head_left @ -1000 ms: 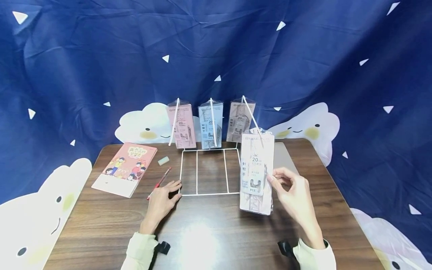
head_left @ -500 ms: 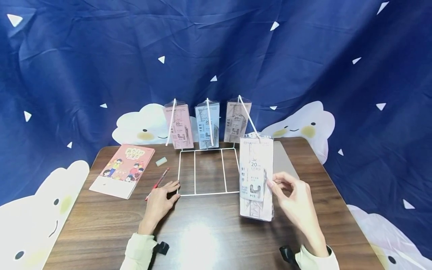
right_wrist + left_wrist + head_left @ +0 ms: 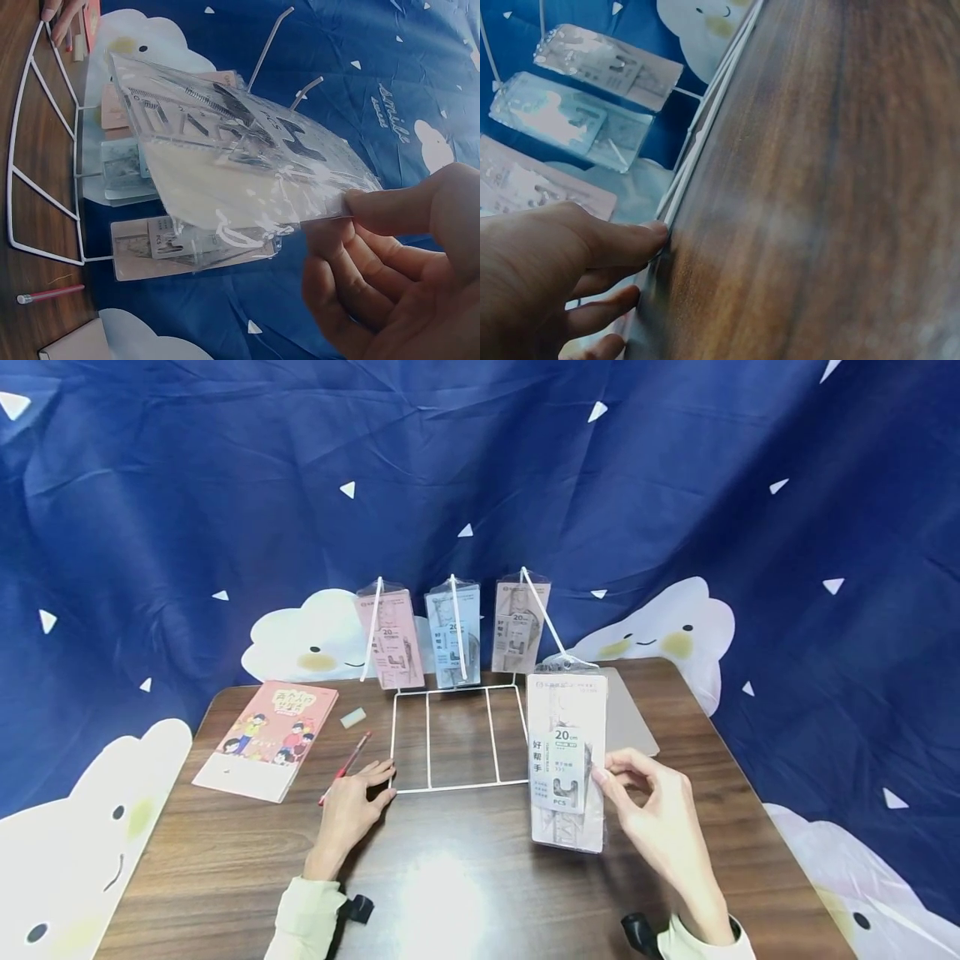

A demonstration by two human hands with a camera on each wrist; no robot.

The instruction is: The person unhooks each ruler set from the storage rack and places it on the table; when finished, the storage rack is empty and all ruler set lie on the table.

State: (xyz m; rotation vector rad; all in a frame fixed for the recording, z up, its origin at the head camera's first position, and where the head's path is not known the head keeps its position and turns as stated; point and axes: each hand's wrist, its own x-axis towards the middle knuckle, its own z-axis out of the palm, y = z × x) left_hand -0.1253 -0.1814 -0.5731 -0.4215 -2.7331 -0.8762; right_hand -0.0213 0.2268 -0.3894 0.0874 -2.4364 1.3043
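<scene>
A clear-sleeved ruler set (image 3: 555, 827) marked "20 cm" is pinched at its right edge by my right hand (image 3: 656, 810), thumb on the front face. Its top overlaps the tip of the right prong of a white wire display rack (image 3: 457, 789). In the right wrist view this ruler set (image 3: 217, 180) tilts in front of the rack. The left hand (image 3: 352, 810) grips the rack's near left base corner, with thumb (image 3: 649, 236) against the wire. Behind hang a pink ruler set (image 3: 397, 668), a blue one (image 3: 444, 610) and a grey-pink one (image 3: 510, 647).
On the left of the wooden table (image 3: 225, 860) lie a pink book (image 3: 262, 739), an eraser (image 3: 353, 717) and a red pen (image 3: 352, 753). A flat grey object (image 3: 630, 718) lies right of the rack; a pink pencil (image 3: 52, 294) lies beside the rack's base.
My right hand has drawn the ruler set toward me along the right prong, and the prong tip no longer shows in front of it. The view has shifted slightly; the left hand stays put.
</scene>
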